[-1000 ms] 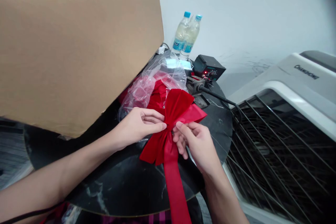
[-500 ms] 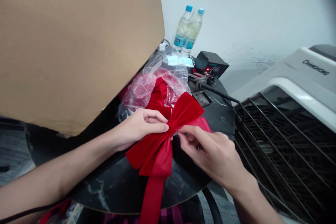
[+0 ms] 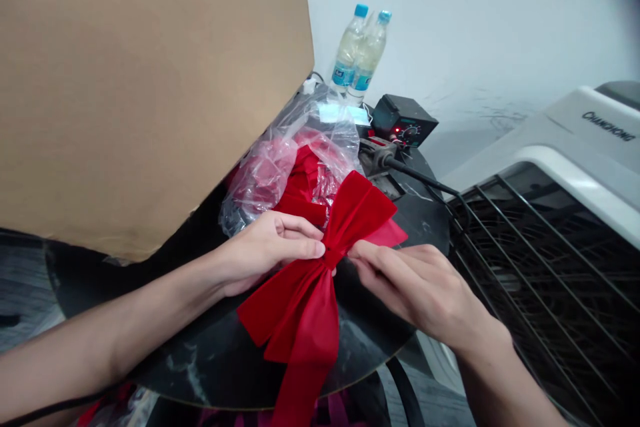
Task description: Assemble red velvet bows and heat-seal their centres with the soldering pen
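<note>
A red velvet bow (image 3: 353, 210) with a long red ribbon tail (image 3: 310, 360) is held above a round black table. My left hand (image 3: 275, 247) pinches it beside the centre knot, the thumb on top. On the other side of the knot, my right hand (image 3: 405, 277) has its thumb and index finger pressed together at the bow's edge; the fingertips are partly hidden behind the fabric. The tail hangs down over the table's front edge. Just behind the bow lies a clear plastic bag (image 3: 260, 177) with more red fabric pieces in it.
A large cardboard box (image 3: 150, 93) takes up the left. Behind the bag stand two bottles (image 3: 367, 60), a pale blue mask (image 3: 343, 113) and a black control box (image 3: 403, 121) with a red light. The black marbled table (image 3: 370, 353) ends near a white cooler (image 3: 550, 140) on the right.
My right hand has shifted slightly right and turned, its fingertips moving further behind the bow. The bow has tilted a little, and its ribbon tail has swung slightly to the right.
</note>
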Demonstrator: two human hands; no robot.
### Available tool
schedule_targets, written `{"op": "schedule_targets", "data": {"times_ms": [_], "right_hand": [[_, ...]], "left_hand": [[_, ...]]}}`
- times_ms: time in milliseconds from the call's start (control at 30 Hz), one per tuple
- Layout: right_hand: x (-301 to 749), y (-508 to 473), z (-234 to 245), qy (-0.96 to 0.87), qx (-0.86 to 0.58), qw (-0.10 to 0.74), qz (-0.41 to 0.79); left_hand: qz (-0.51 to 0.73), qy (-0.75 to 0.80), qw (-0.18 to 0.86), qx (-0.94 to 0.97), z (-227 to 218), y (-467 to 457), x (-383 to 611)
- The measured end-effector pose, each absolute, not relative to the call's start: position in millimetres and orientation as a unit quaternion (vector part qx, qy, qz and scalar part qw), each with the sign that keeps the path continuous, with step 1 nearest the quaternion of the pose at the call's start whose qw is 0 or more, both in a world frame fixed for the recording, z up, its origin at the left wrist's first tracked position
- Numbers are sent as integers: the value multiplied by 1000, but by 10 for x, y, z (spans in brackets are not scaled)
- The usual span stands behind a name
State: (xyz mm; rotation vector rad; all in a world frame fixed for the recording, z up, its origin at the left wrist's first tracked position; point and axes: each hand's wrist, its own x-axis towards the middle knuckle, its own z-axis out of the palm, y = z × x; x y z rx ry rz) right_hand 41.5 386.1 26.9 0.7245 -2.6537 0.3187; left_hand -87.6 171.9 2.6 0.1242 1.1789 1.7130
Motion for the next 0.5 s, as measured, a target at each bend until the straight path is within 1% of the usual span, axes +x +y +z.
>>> {"op": "schedule_targets", "data": {"times_ms": [100, 167, 267, 400, 500], "right_hand": [[438, 3736, 242, -946, 155, 207, 198], [455, 3619, 216, -937, 102, 185, 277], [459, 3477, 193, -925, 69, 147, 344], [426, 3405, 214, -915, 55, 151, 370], [426, 3389, 248, -915, 49, 185, 354]], "left_hand": [[721, 509, 469, 41, 28, 1727, -879], [728, 515, 451, 41, 24, 1728, -882], [739, 522, 423, 58, 19, 1715, -889], [740, 536, 400, 71, 38, 1697, -896], [730, 553, 392, 90, 89, 1704, -885]]}}
